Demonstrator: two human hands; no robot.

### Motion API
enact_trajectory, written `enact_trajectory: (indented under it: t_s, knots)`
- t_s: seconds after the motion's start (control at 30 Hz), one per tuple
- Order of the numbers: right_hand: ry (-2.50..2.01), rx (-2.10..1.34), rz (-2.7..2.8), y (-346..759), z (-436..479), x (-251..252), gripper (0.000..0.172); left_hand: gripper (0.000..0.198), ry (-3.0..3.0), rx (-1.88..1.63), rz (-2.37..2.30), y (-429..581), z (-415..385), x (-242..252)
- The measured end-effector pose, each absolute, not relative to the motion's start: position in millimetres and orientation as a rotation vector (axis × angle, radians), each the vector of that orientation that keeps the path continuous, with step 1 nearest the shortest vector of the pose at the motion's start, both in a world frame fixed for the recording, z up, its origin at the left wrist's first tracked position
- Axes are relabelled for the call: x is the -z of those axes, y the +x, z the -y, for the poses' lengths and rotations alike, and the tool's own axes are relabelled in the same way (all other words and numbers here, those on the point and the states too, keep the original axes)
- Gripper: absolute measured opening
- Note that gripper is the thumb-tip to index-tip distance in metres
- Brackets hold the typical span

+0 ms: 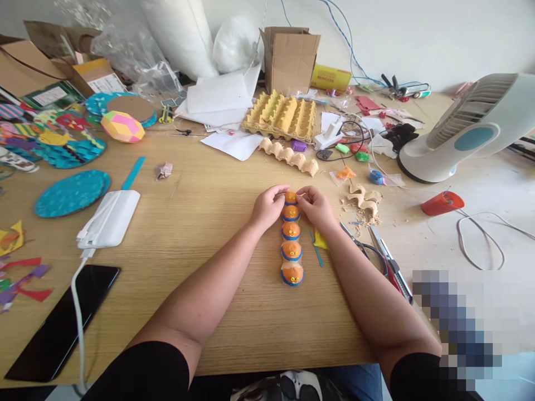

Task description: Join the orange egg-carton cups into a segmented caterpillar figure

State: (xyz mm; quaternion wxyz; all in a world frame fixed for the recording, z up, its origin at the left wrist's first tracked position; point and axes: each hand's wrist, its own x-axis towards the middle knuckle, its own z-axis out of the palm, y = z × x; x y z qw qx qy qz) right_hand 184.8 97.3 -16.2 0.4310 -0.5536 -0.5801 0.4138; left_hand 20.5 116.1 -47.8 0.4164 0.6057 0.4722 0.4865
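Note:
A row of several orange egg-carton cups with blue rims and small faces (291, 245) lies on the wooden table (217, 206), running away from me. My left hand (268, 205) and my right hand (315, 205) meet at the far end of the row. Both pinch the farthest cup (291, 197) with closed fingertips. A thin pale strand seems to run between the fingers, too fine to name.
Scissors (368, 248) and a cutter (390, 264) lie right of my right arm, with carton scraps (363, 200) beyond. A yellow egg tray (281, 115), a cut carton strip (288, 154), clay pieces, a white fan (468, 125), a power bank (111, 218), a phone (62, 320) and paper crafts surround.

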Motion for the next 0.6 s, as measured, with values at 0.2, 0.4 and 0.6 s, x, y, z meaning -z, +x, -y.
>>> enact_trajectory:
  t_s: [0.2,0.4,0.6]
  knots:
    - [-1.384,-1.046,1.448,184.7,-97.4,16.2,0.020,0.035,1.527,-1.218,-1.187,20.3,-116.2,48.6]
    - [-1.380,-1.021,1.460,184.3,-97.1,16.0,0.018,0.033,1.539,-1.228,-1.184,20.1,-117.3,51.3]
    - [-1.384,-1.017,1.466,184.4,-97.9,17.3,0.018,0.031,1.510,-1.227,-1.182,20.2,-116.9,50.4]
